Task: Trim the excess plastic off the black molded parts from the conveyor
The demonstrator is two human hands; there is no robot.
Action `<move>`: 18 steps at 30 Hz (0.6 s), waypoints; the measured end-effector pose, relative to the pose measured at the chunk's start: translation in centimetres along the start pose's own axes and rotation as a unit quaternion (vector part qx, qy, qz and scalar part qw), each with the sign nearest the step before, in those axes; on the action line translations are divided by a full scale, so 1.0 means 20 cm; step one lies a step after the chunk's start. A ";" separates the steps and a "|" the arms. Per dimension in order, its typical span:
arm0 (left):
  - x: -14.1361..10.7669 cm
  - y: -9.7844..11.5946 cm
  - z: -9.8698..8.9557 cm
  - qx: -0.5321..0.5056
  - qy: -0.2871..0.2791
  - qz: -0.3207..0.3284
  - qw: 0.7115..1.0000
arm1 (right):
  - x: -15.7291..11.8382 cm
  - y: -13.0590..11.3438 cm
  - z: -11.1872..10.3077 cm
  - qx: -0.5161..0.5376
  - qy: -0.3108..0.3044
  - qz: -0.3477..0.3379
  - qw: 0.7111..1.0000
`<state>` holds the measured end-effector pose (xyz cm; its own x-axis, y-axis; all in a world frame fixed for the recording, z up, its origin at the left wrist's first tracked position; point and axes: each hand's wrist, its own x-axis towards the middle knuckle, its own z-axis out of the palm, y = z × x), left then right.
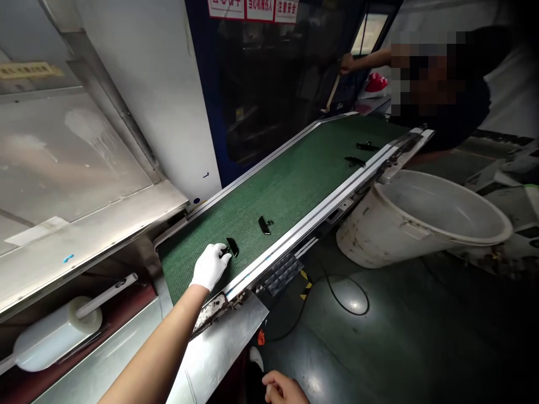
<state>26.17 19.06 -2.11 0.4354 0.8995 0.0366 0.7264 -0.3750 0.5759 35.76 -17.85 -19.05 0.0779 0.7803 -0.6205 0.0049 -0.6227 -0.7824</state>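
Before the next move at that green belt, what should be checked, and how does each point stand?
1. Left grip on the nearest part: ok, it pinches the near side; how firmly, cannot tell.
2. Right grip gloved too: not ok, it is bare.
3. Next part apart from the left grip: ok, belt shows between them.
4. Belt stopped: cannot tell from one still picture.
5. Co-worker's hand away from the left grip: ok, it is up near the belt's far end.
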 end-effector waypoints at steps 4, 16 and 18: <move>0.02 0.01 0.01 0.019 -0.015 -0.008 1.000 | 0.02 0.03 -0.09 0.012 0.012 0.021 1.000; -0.06 0.03 -0.10 -0.283 -0.059 -0.125 0.949 | 0.01 -0.13 -0.10 -0.017 0.001 -0.019 1.000; -0.17 0.04 -0.15 -0.390 -0.051 -0.161 0.905 | -0.02 -0.29 -0.10 -0.015 -0.001 -0.045 0.999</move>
<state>23.68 16.29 0.59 0.3437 0.8936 -0.2888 0.2453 0.2115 0.9461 37.75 -14.63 -14.23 0.0727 0.8338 -0.5472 0.0423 -0.5508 -0.8336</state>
